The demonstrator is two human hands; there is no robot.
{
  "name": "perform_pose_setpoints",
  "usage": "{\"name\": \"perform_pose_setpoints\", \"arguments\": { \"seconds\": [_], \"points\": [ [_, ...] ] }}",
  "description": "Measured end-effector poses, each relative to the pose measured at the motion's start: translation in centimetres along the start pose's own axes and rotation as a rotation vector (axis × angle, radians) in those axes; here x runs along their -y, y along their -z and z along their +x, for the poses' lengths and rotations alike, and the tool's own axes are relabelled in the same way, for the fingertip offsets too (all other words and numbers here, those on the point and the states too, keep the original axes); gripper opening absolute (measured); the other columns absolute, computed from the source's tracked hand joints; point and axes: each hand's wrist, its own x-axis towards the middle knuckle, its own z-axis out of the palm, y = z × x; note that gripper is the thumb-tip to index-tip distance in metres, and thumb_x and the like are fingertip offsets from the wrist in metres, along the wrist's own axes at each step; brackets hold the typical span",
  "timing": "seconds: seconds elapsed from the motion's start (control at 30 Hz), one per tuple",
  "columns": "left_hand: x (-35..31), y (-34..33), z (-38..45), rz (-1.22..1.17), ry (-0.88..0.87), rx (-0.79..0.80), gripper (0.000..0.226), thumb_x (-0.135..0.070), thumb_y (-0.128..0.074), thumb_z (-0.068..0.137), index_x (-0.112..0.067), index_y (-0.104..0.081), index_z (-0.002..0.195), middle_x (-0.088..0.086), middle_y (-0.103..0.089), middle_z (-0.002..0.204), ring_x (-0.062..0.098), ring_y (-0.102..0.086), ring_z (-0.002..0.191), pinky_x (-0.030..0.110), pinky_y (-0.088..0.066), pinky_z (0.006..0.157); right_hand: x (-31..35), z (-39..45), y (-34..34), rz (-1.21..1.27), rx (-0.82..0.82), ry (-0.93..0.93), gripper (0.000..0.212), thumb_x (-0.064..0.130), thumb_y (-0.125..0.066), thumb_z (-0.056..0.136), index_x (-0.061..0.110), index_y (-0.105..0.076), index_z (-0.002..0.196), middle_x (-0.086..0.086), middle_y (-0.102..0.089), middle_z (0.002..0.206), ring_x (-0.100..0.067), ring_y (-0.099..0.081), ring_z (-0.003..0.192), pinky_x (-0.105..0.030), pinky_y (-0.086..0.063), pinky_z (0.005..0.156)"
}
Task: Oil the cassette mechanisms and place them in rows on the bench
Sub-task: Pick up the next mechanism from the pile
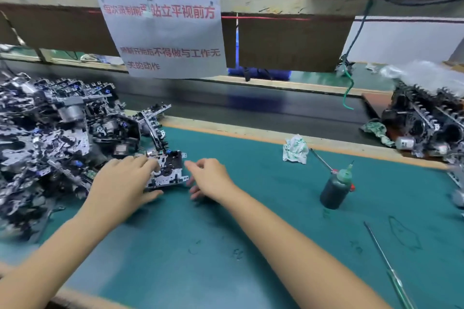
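The left hand [125, 180] grips one cassette mechanism [167, 170] beside the left-frame pile [50, 138], the right hand [208, 178] loosely open, oil bottle [336, 188] untouched; oiled units seemingly stacked far right [426, 118].

The counter [251, 221], covered by a green mat with an orange strip along its far edge, carries a big heap of cassette mechanisms [50, 138] at the left and one single mechanism [167, 170] just beside the heap. Toward the right stand a dark oil bottle [335, 189] with a green cap, a crumpled rag [295, 148] near the far edge, and a thin rod [376, 246]. At the far right lies a second pile of mechanisms [426, 123].
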Motion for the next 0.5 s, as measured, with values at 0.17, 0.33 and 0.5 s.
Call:
{"name": "perform_pose_setpoints", "arguments": {
  "seconds": [0.17,0.33,0.5],
  "points": [
    [-0.2,-0.9,0.1,0.054,-0.067,-0.13,0.022,-0.012,-0.078,0.06,-0.005,-0.057,0.061,0.01,-0.053,0.054,0.028,-0.056,0.043,0.028,-0.04,0.036,0.3,1.3,-1.6,0.218,0.083,-0.184,0.025,0.02,-0.05,0.097,0.006,-0.047,0.076,-0.008,-0.055,0.061,-0.016,-0.049,0.043,-0.021,-0.049,0.042],
    [-0.2,-0.9,-0.2,0.052,-0.127,-0.341,0.032,-0.018,-0.04,0.085,-0.008,-0.057,0.059,0.007,-0.052,0.055,0.025,-0.054,0.043,0.028,-0.038,0.035,1.1,0.0,-1.2,0.34,0.026,-0.082,0.028,0.016,-0.047,0.096,0.01,-0.047,0.069,-0.007,-0.049,0.058,-0.015,-0.048,0.044,-0.019,-0.046,0.04],
    [-2.8,1.6,-0.6,-0.238,-0.127,-0.401,0.032,-0.03,-0.045,0.087,-0.011,-0.066,0.072,-0.002,-0.064,0.073,0.018,-0.058,0.046,0.026,-0.04,0.041,1.1,-4.2,2.4,-0.245,-0.241,0.197,0.051,0.048,-0.04,0.092,0.011,-0.046,0.059,-0.008,-0.052,0.055,-0.025,-0.055,0.053,-0.035,-0.047,0.059]
  ]
}}
